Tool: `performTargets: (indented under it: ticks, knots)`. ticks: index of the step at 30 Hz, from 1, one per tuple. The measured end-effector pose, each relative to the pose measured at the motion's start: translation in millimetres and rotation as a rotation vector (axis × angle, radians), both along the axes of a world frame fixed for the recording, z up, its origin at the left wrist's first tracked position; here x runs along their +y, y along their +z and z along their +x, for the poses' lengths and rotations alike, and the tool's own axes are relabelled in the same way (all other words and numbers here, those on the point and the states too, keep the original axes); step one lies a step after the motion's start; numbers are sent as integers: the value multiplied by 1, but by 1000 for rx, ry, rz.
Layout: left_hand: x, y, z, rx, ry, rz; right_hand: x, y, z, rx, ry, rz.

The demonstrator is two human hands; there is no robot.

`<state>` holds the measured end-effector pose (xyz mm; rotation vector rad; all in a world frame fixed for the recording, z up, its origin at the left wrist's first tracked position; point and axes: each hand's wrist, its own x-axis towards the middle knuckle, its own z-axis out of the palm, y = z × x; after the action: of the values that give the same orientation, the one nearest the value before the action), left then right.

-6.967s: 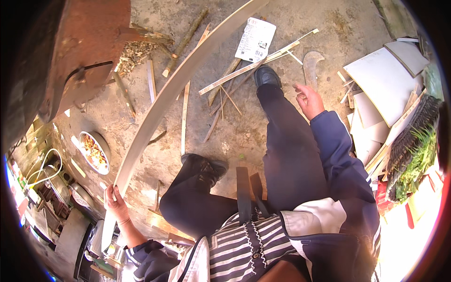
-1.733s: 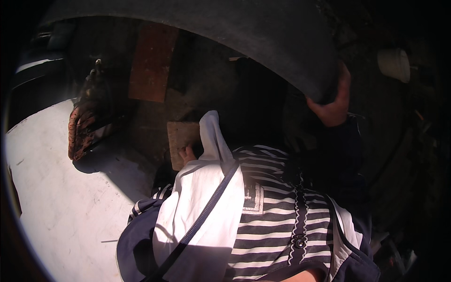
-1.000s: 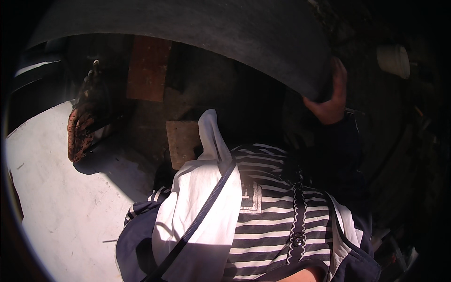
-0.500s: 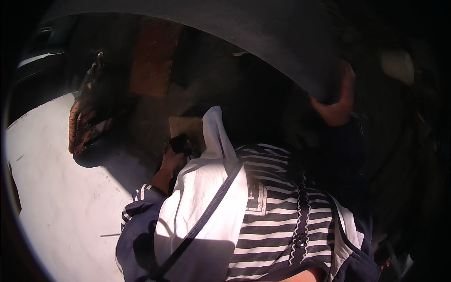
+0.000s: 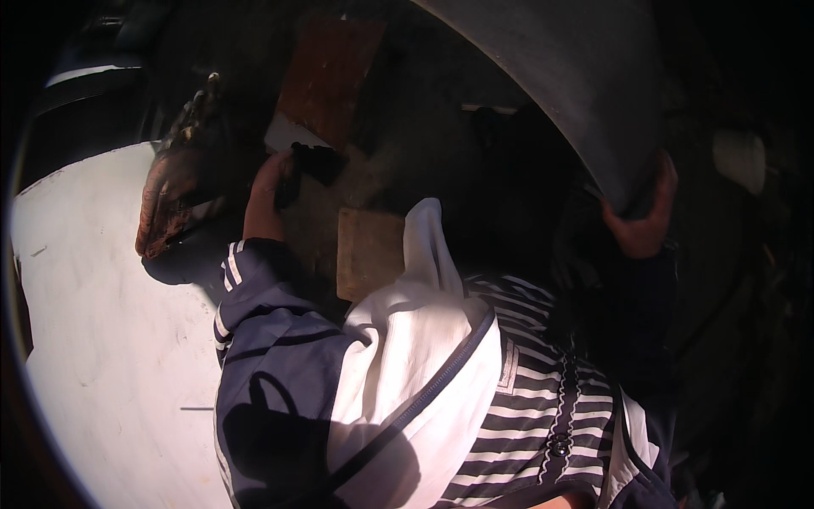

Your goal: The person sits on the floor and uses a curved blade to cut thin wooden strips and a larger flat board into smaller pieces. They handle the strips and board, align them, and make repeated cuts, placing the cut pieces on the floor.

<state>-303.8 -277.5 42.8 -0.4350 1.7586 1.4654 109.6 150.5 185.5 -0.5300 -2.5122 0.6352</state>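
My left hand (image 5: 273,174) is closed on a dark, blocky object (image 5: 315,163) that I cannot make out clearly, at the lower end of a reddish-brown board (image 5: 331,72) with a pale patch. My right hand (image 5: 644,216) grips the lower end of a large, curved, dark grey panel (image 5: 585,76), thumb on one side and fingers on the other. A small tan wooden block (image 5: 365,250) lies between my hands, beside the white flap of my clothing. A rusty metal object (image 5: 165,204) with brass-like fittings stands just left of my left hand.
A large pale white board (image 5: 93,339) fills the lower left in sunlight. A small white container (image 5: 738,161) is at the right, beyond my right hand. The surroundings at the top and right are in deep shadow and hard to make out.
My left hand has moved forward from beside the wooden block toward the reddish board, with the dark object in it. My right hand and the panel have shifted right in view.
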Motion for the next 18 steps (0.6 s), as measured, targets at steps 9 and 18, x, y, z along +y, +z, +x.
performTargets:
  ticks: [9, 18]
  knots:
    - [23, -62, -87, -34, 73, -135, 3, 2, -6, -60, -56, 51]
    - [21, -122, -110, 229, 317, -210, 7, -4, -20, -126, -59, 59]
